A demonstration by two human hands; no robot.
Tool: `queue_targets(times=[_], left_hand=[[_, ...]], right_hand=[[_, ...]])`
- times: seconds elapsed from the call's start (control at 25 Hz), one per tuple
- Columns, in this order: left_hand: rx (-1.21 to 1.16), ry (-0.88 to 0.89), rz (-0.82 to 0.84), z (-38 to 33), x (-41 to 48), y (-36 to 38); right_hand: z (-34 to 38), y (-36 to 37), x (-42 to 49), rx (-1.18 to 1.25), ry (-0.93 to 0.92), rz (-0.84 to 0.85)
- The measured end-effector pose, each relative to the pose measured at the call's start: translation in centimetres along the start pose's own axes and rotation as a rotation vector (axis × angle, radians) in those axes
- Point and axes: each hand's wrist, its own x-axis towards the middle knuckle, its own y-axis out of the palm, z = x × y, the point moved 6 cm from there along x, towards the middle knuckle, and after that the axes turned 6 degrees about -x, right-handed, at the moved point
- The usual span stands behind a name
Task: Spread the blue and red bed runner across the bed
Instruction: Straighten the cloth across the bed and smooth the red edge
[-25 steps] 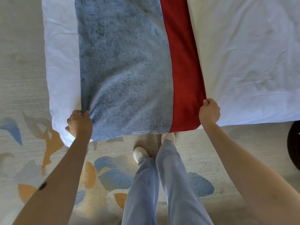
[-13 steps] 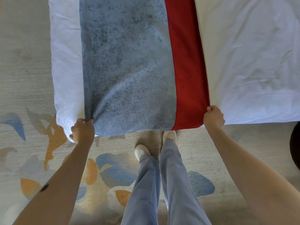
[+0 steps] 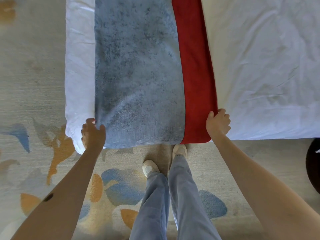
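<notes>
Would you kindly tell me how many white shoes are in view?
2. One white shoe stands on the patterned carpet; the other white shoe is ahead to its right, toe by the hanging end of the blue and red bed runner.

Carpet under you, pale beige, with orange and blue blotches spreading left of and below your left hand. Well right of your right hand, slightly lower, a dark round object sits at the frame's edge. Soft, even light throughout.
</notes>
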Motion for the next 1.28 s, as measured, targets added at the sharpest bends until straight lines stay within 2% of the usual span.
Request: queue_targets(times=[0.16, 0.36, 0.52, 0.68, 0.96, 1.28], left_hand=[[-0.094, 0.183, 0.022, -7.2, -0.5, -2.6], [-0.134, 0.422, 0.009, -16.2, -1.1, -10.1], [-0.149, 0.610, -0.118, -21.6, -1.6, -20.0], [-0.123, 0.736, -0.236, -24.6, -1.6, -28.2], [-0.095, 0.804, -0.251, -26.7, 3.6, -34.3], [0.076, 1.045, -0.018, -32.8, 15.6, -36.5]], right_hand=[[7.4, -4.7, -2.4, 0.038, -0.225, -0.047], [18.2, -13.0, -8.0, 0.055, -0.543, -0.131], [26.3, -19.8, -14.0, 0.120, -0.777, -0.199], [32.6, -24.4, -19.2, 0.173, -0.912, -0.278], [41.9, -25.9, -21.8, 0.177, -0.960, -0.368], [52.9, -22.8, -19.1, 0.253, -0.720, -0.389]])
